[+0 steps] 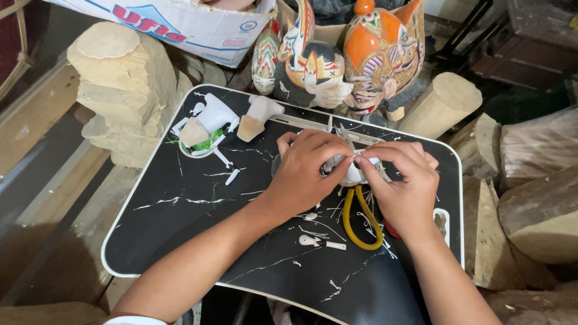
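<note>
- Left hand [304, 171]: fingers curled, grasping a small white piece [351, 174], held between both hands above the black tray [180, 235].
- Right hand [402, 180]: fingertips pinching the same piece's upper edge.
- Yellow-handled tool [359, 219]: just below the hands.
- White carved parts [208, 123]: well beyond the left hand.
- Painted masks [337, 60]: beyond both hands.

Both hands meet over the middle of the lap tray [180, 241], the left hand [304, 171] just left of the right hand [400, 180], a small carved piece [352, 174] between them. Looped pliers handles [361, 222] lie just nearer. Two carved pieces [232, 120] lie on the tray's far left. Painted masks [337, 60] stand beyond its far edge, wood blocks [123, 84] left and right of it.
</note>
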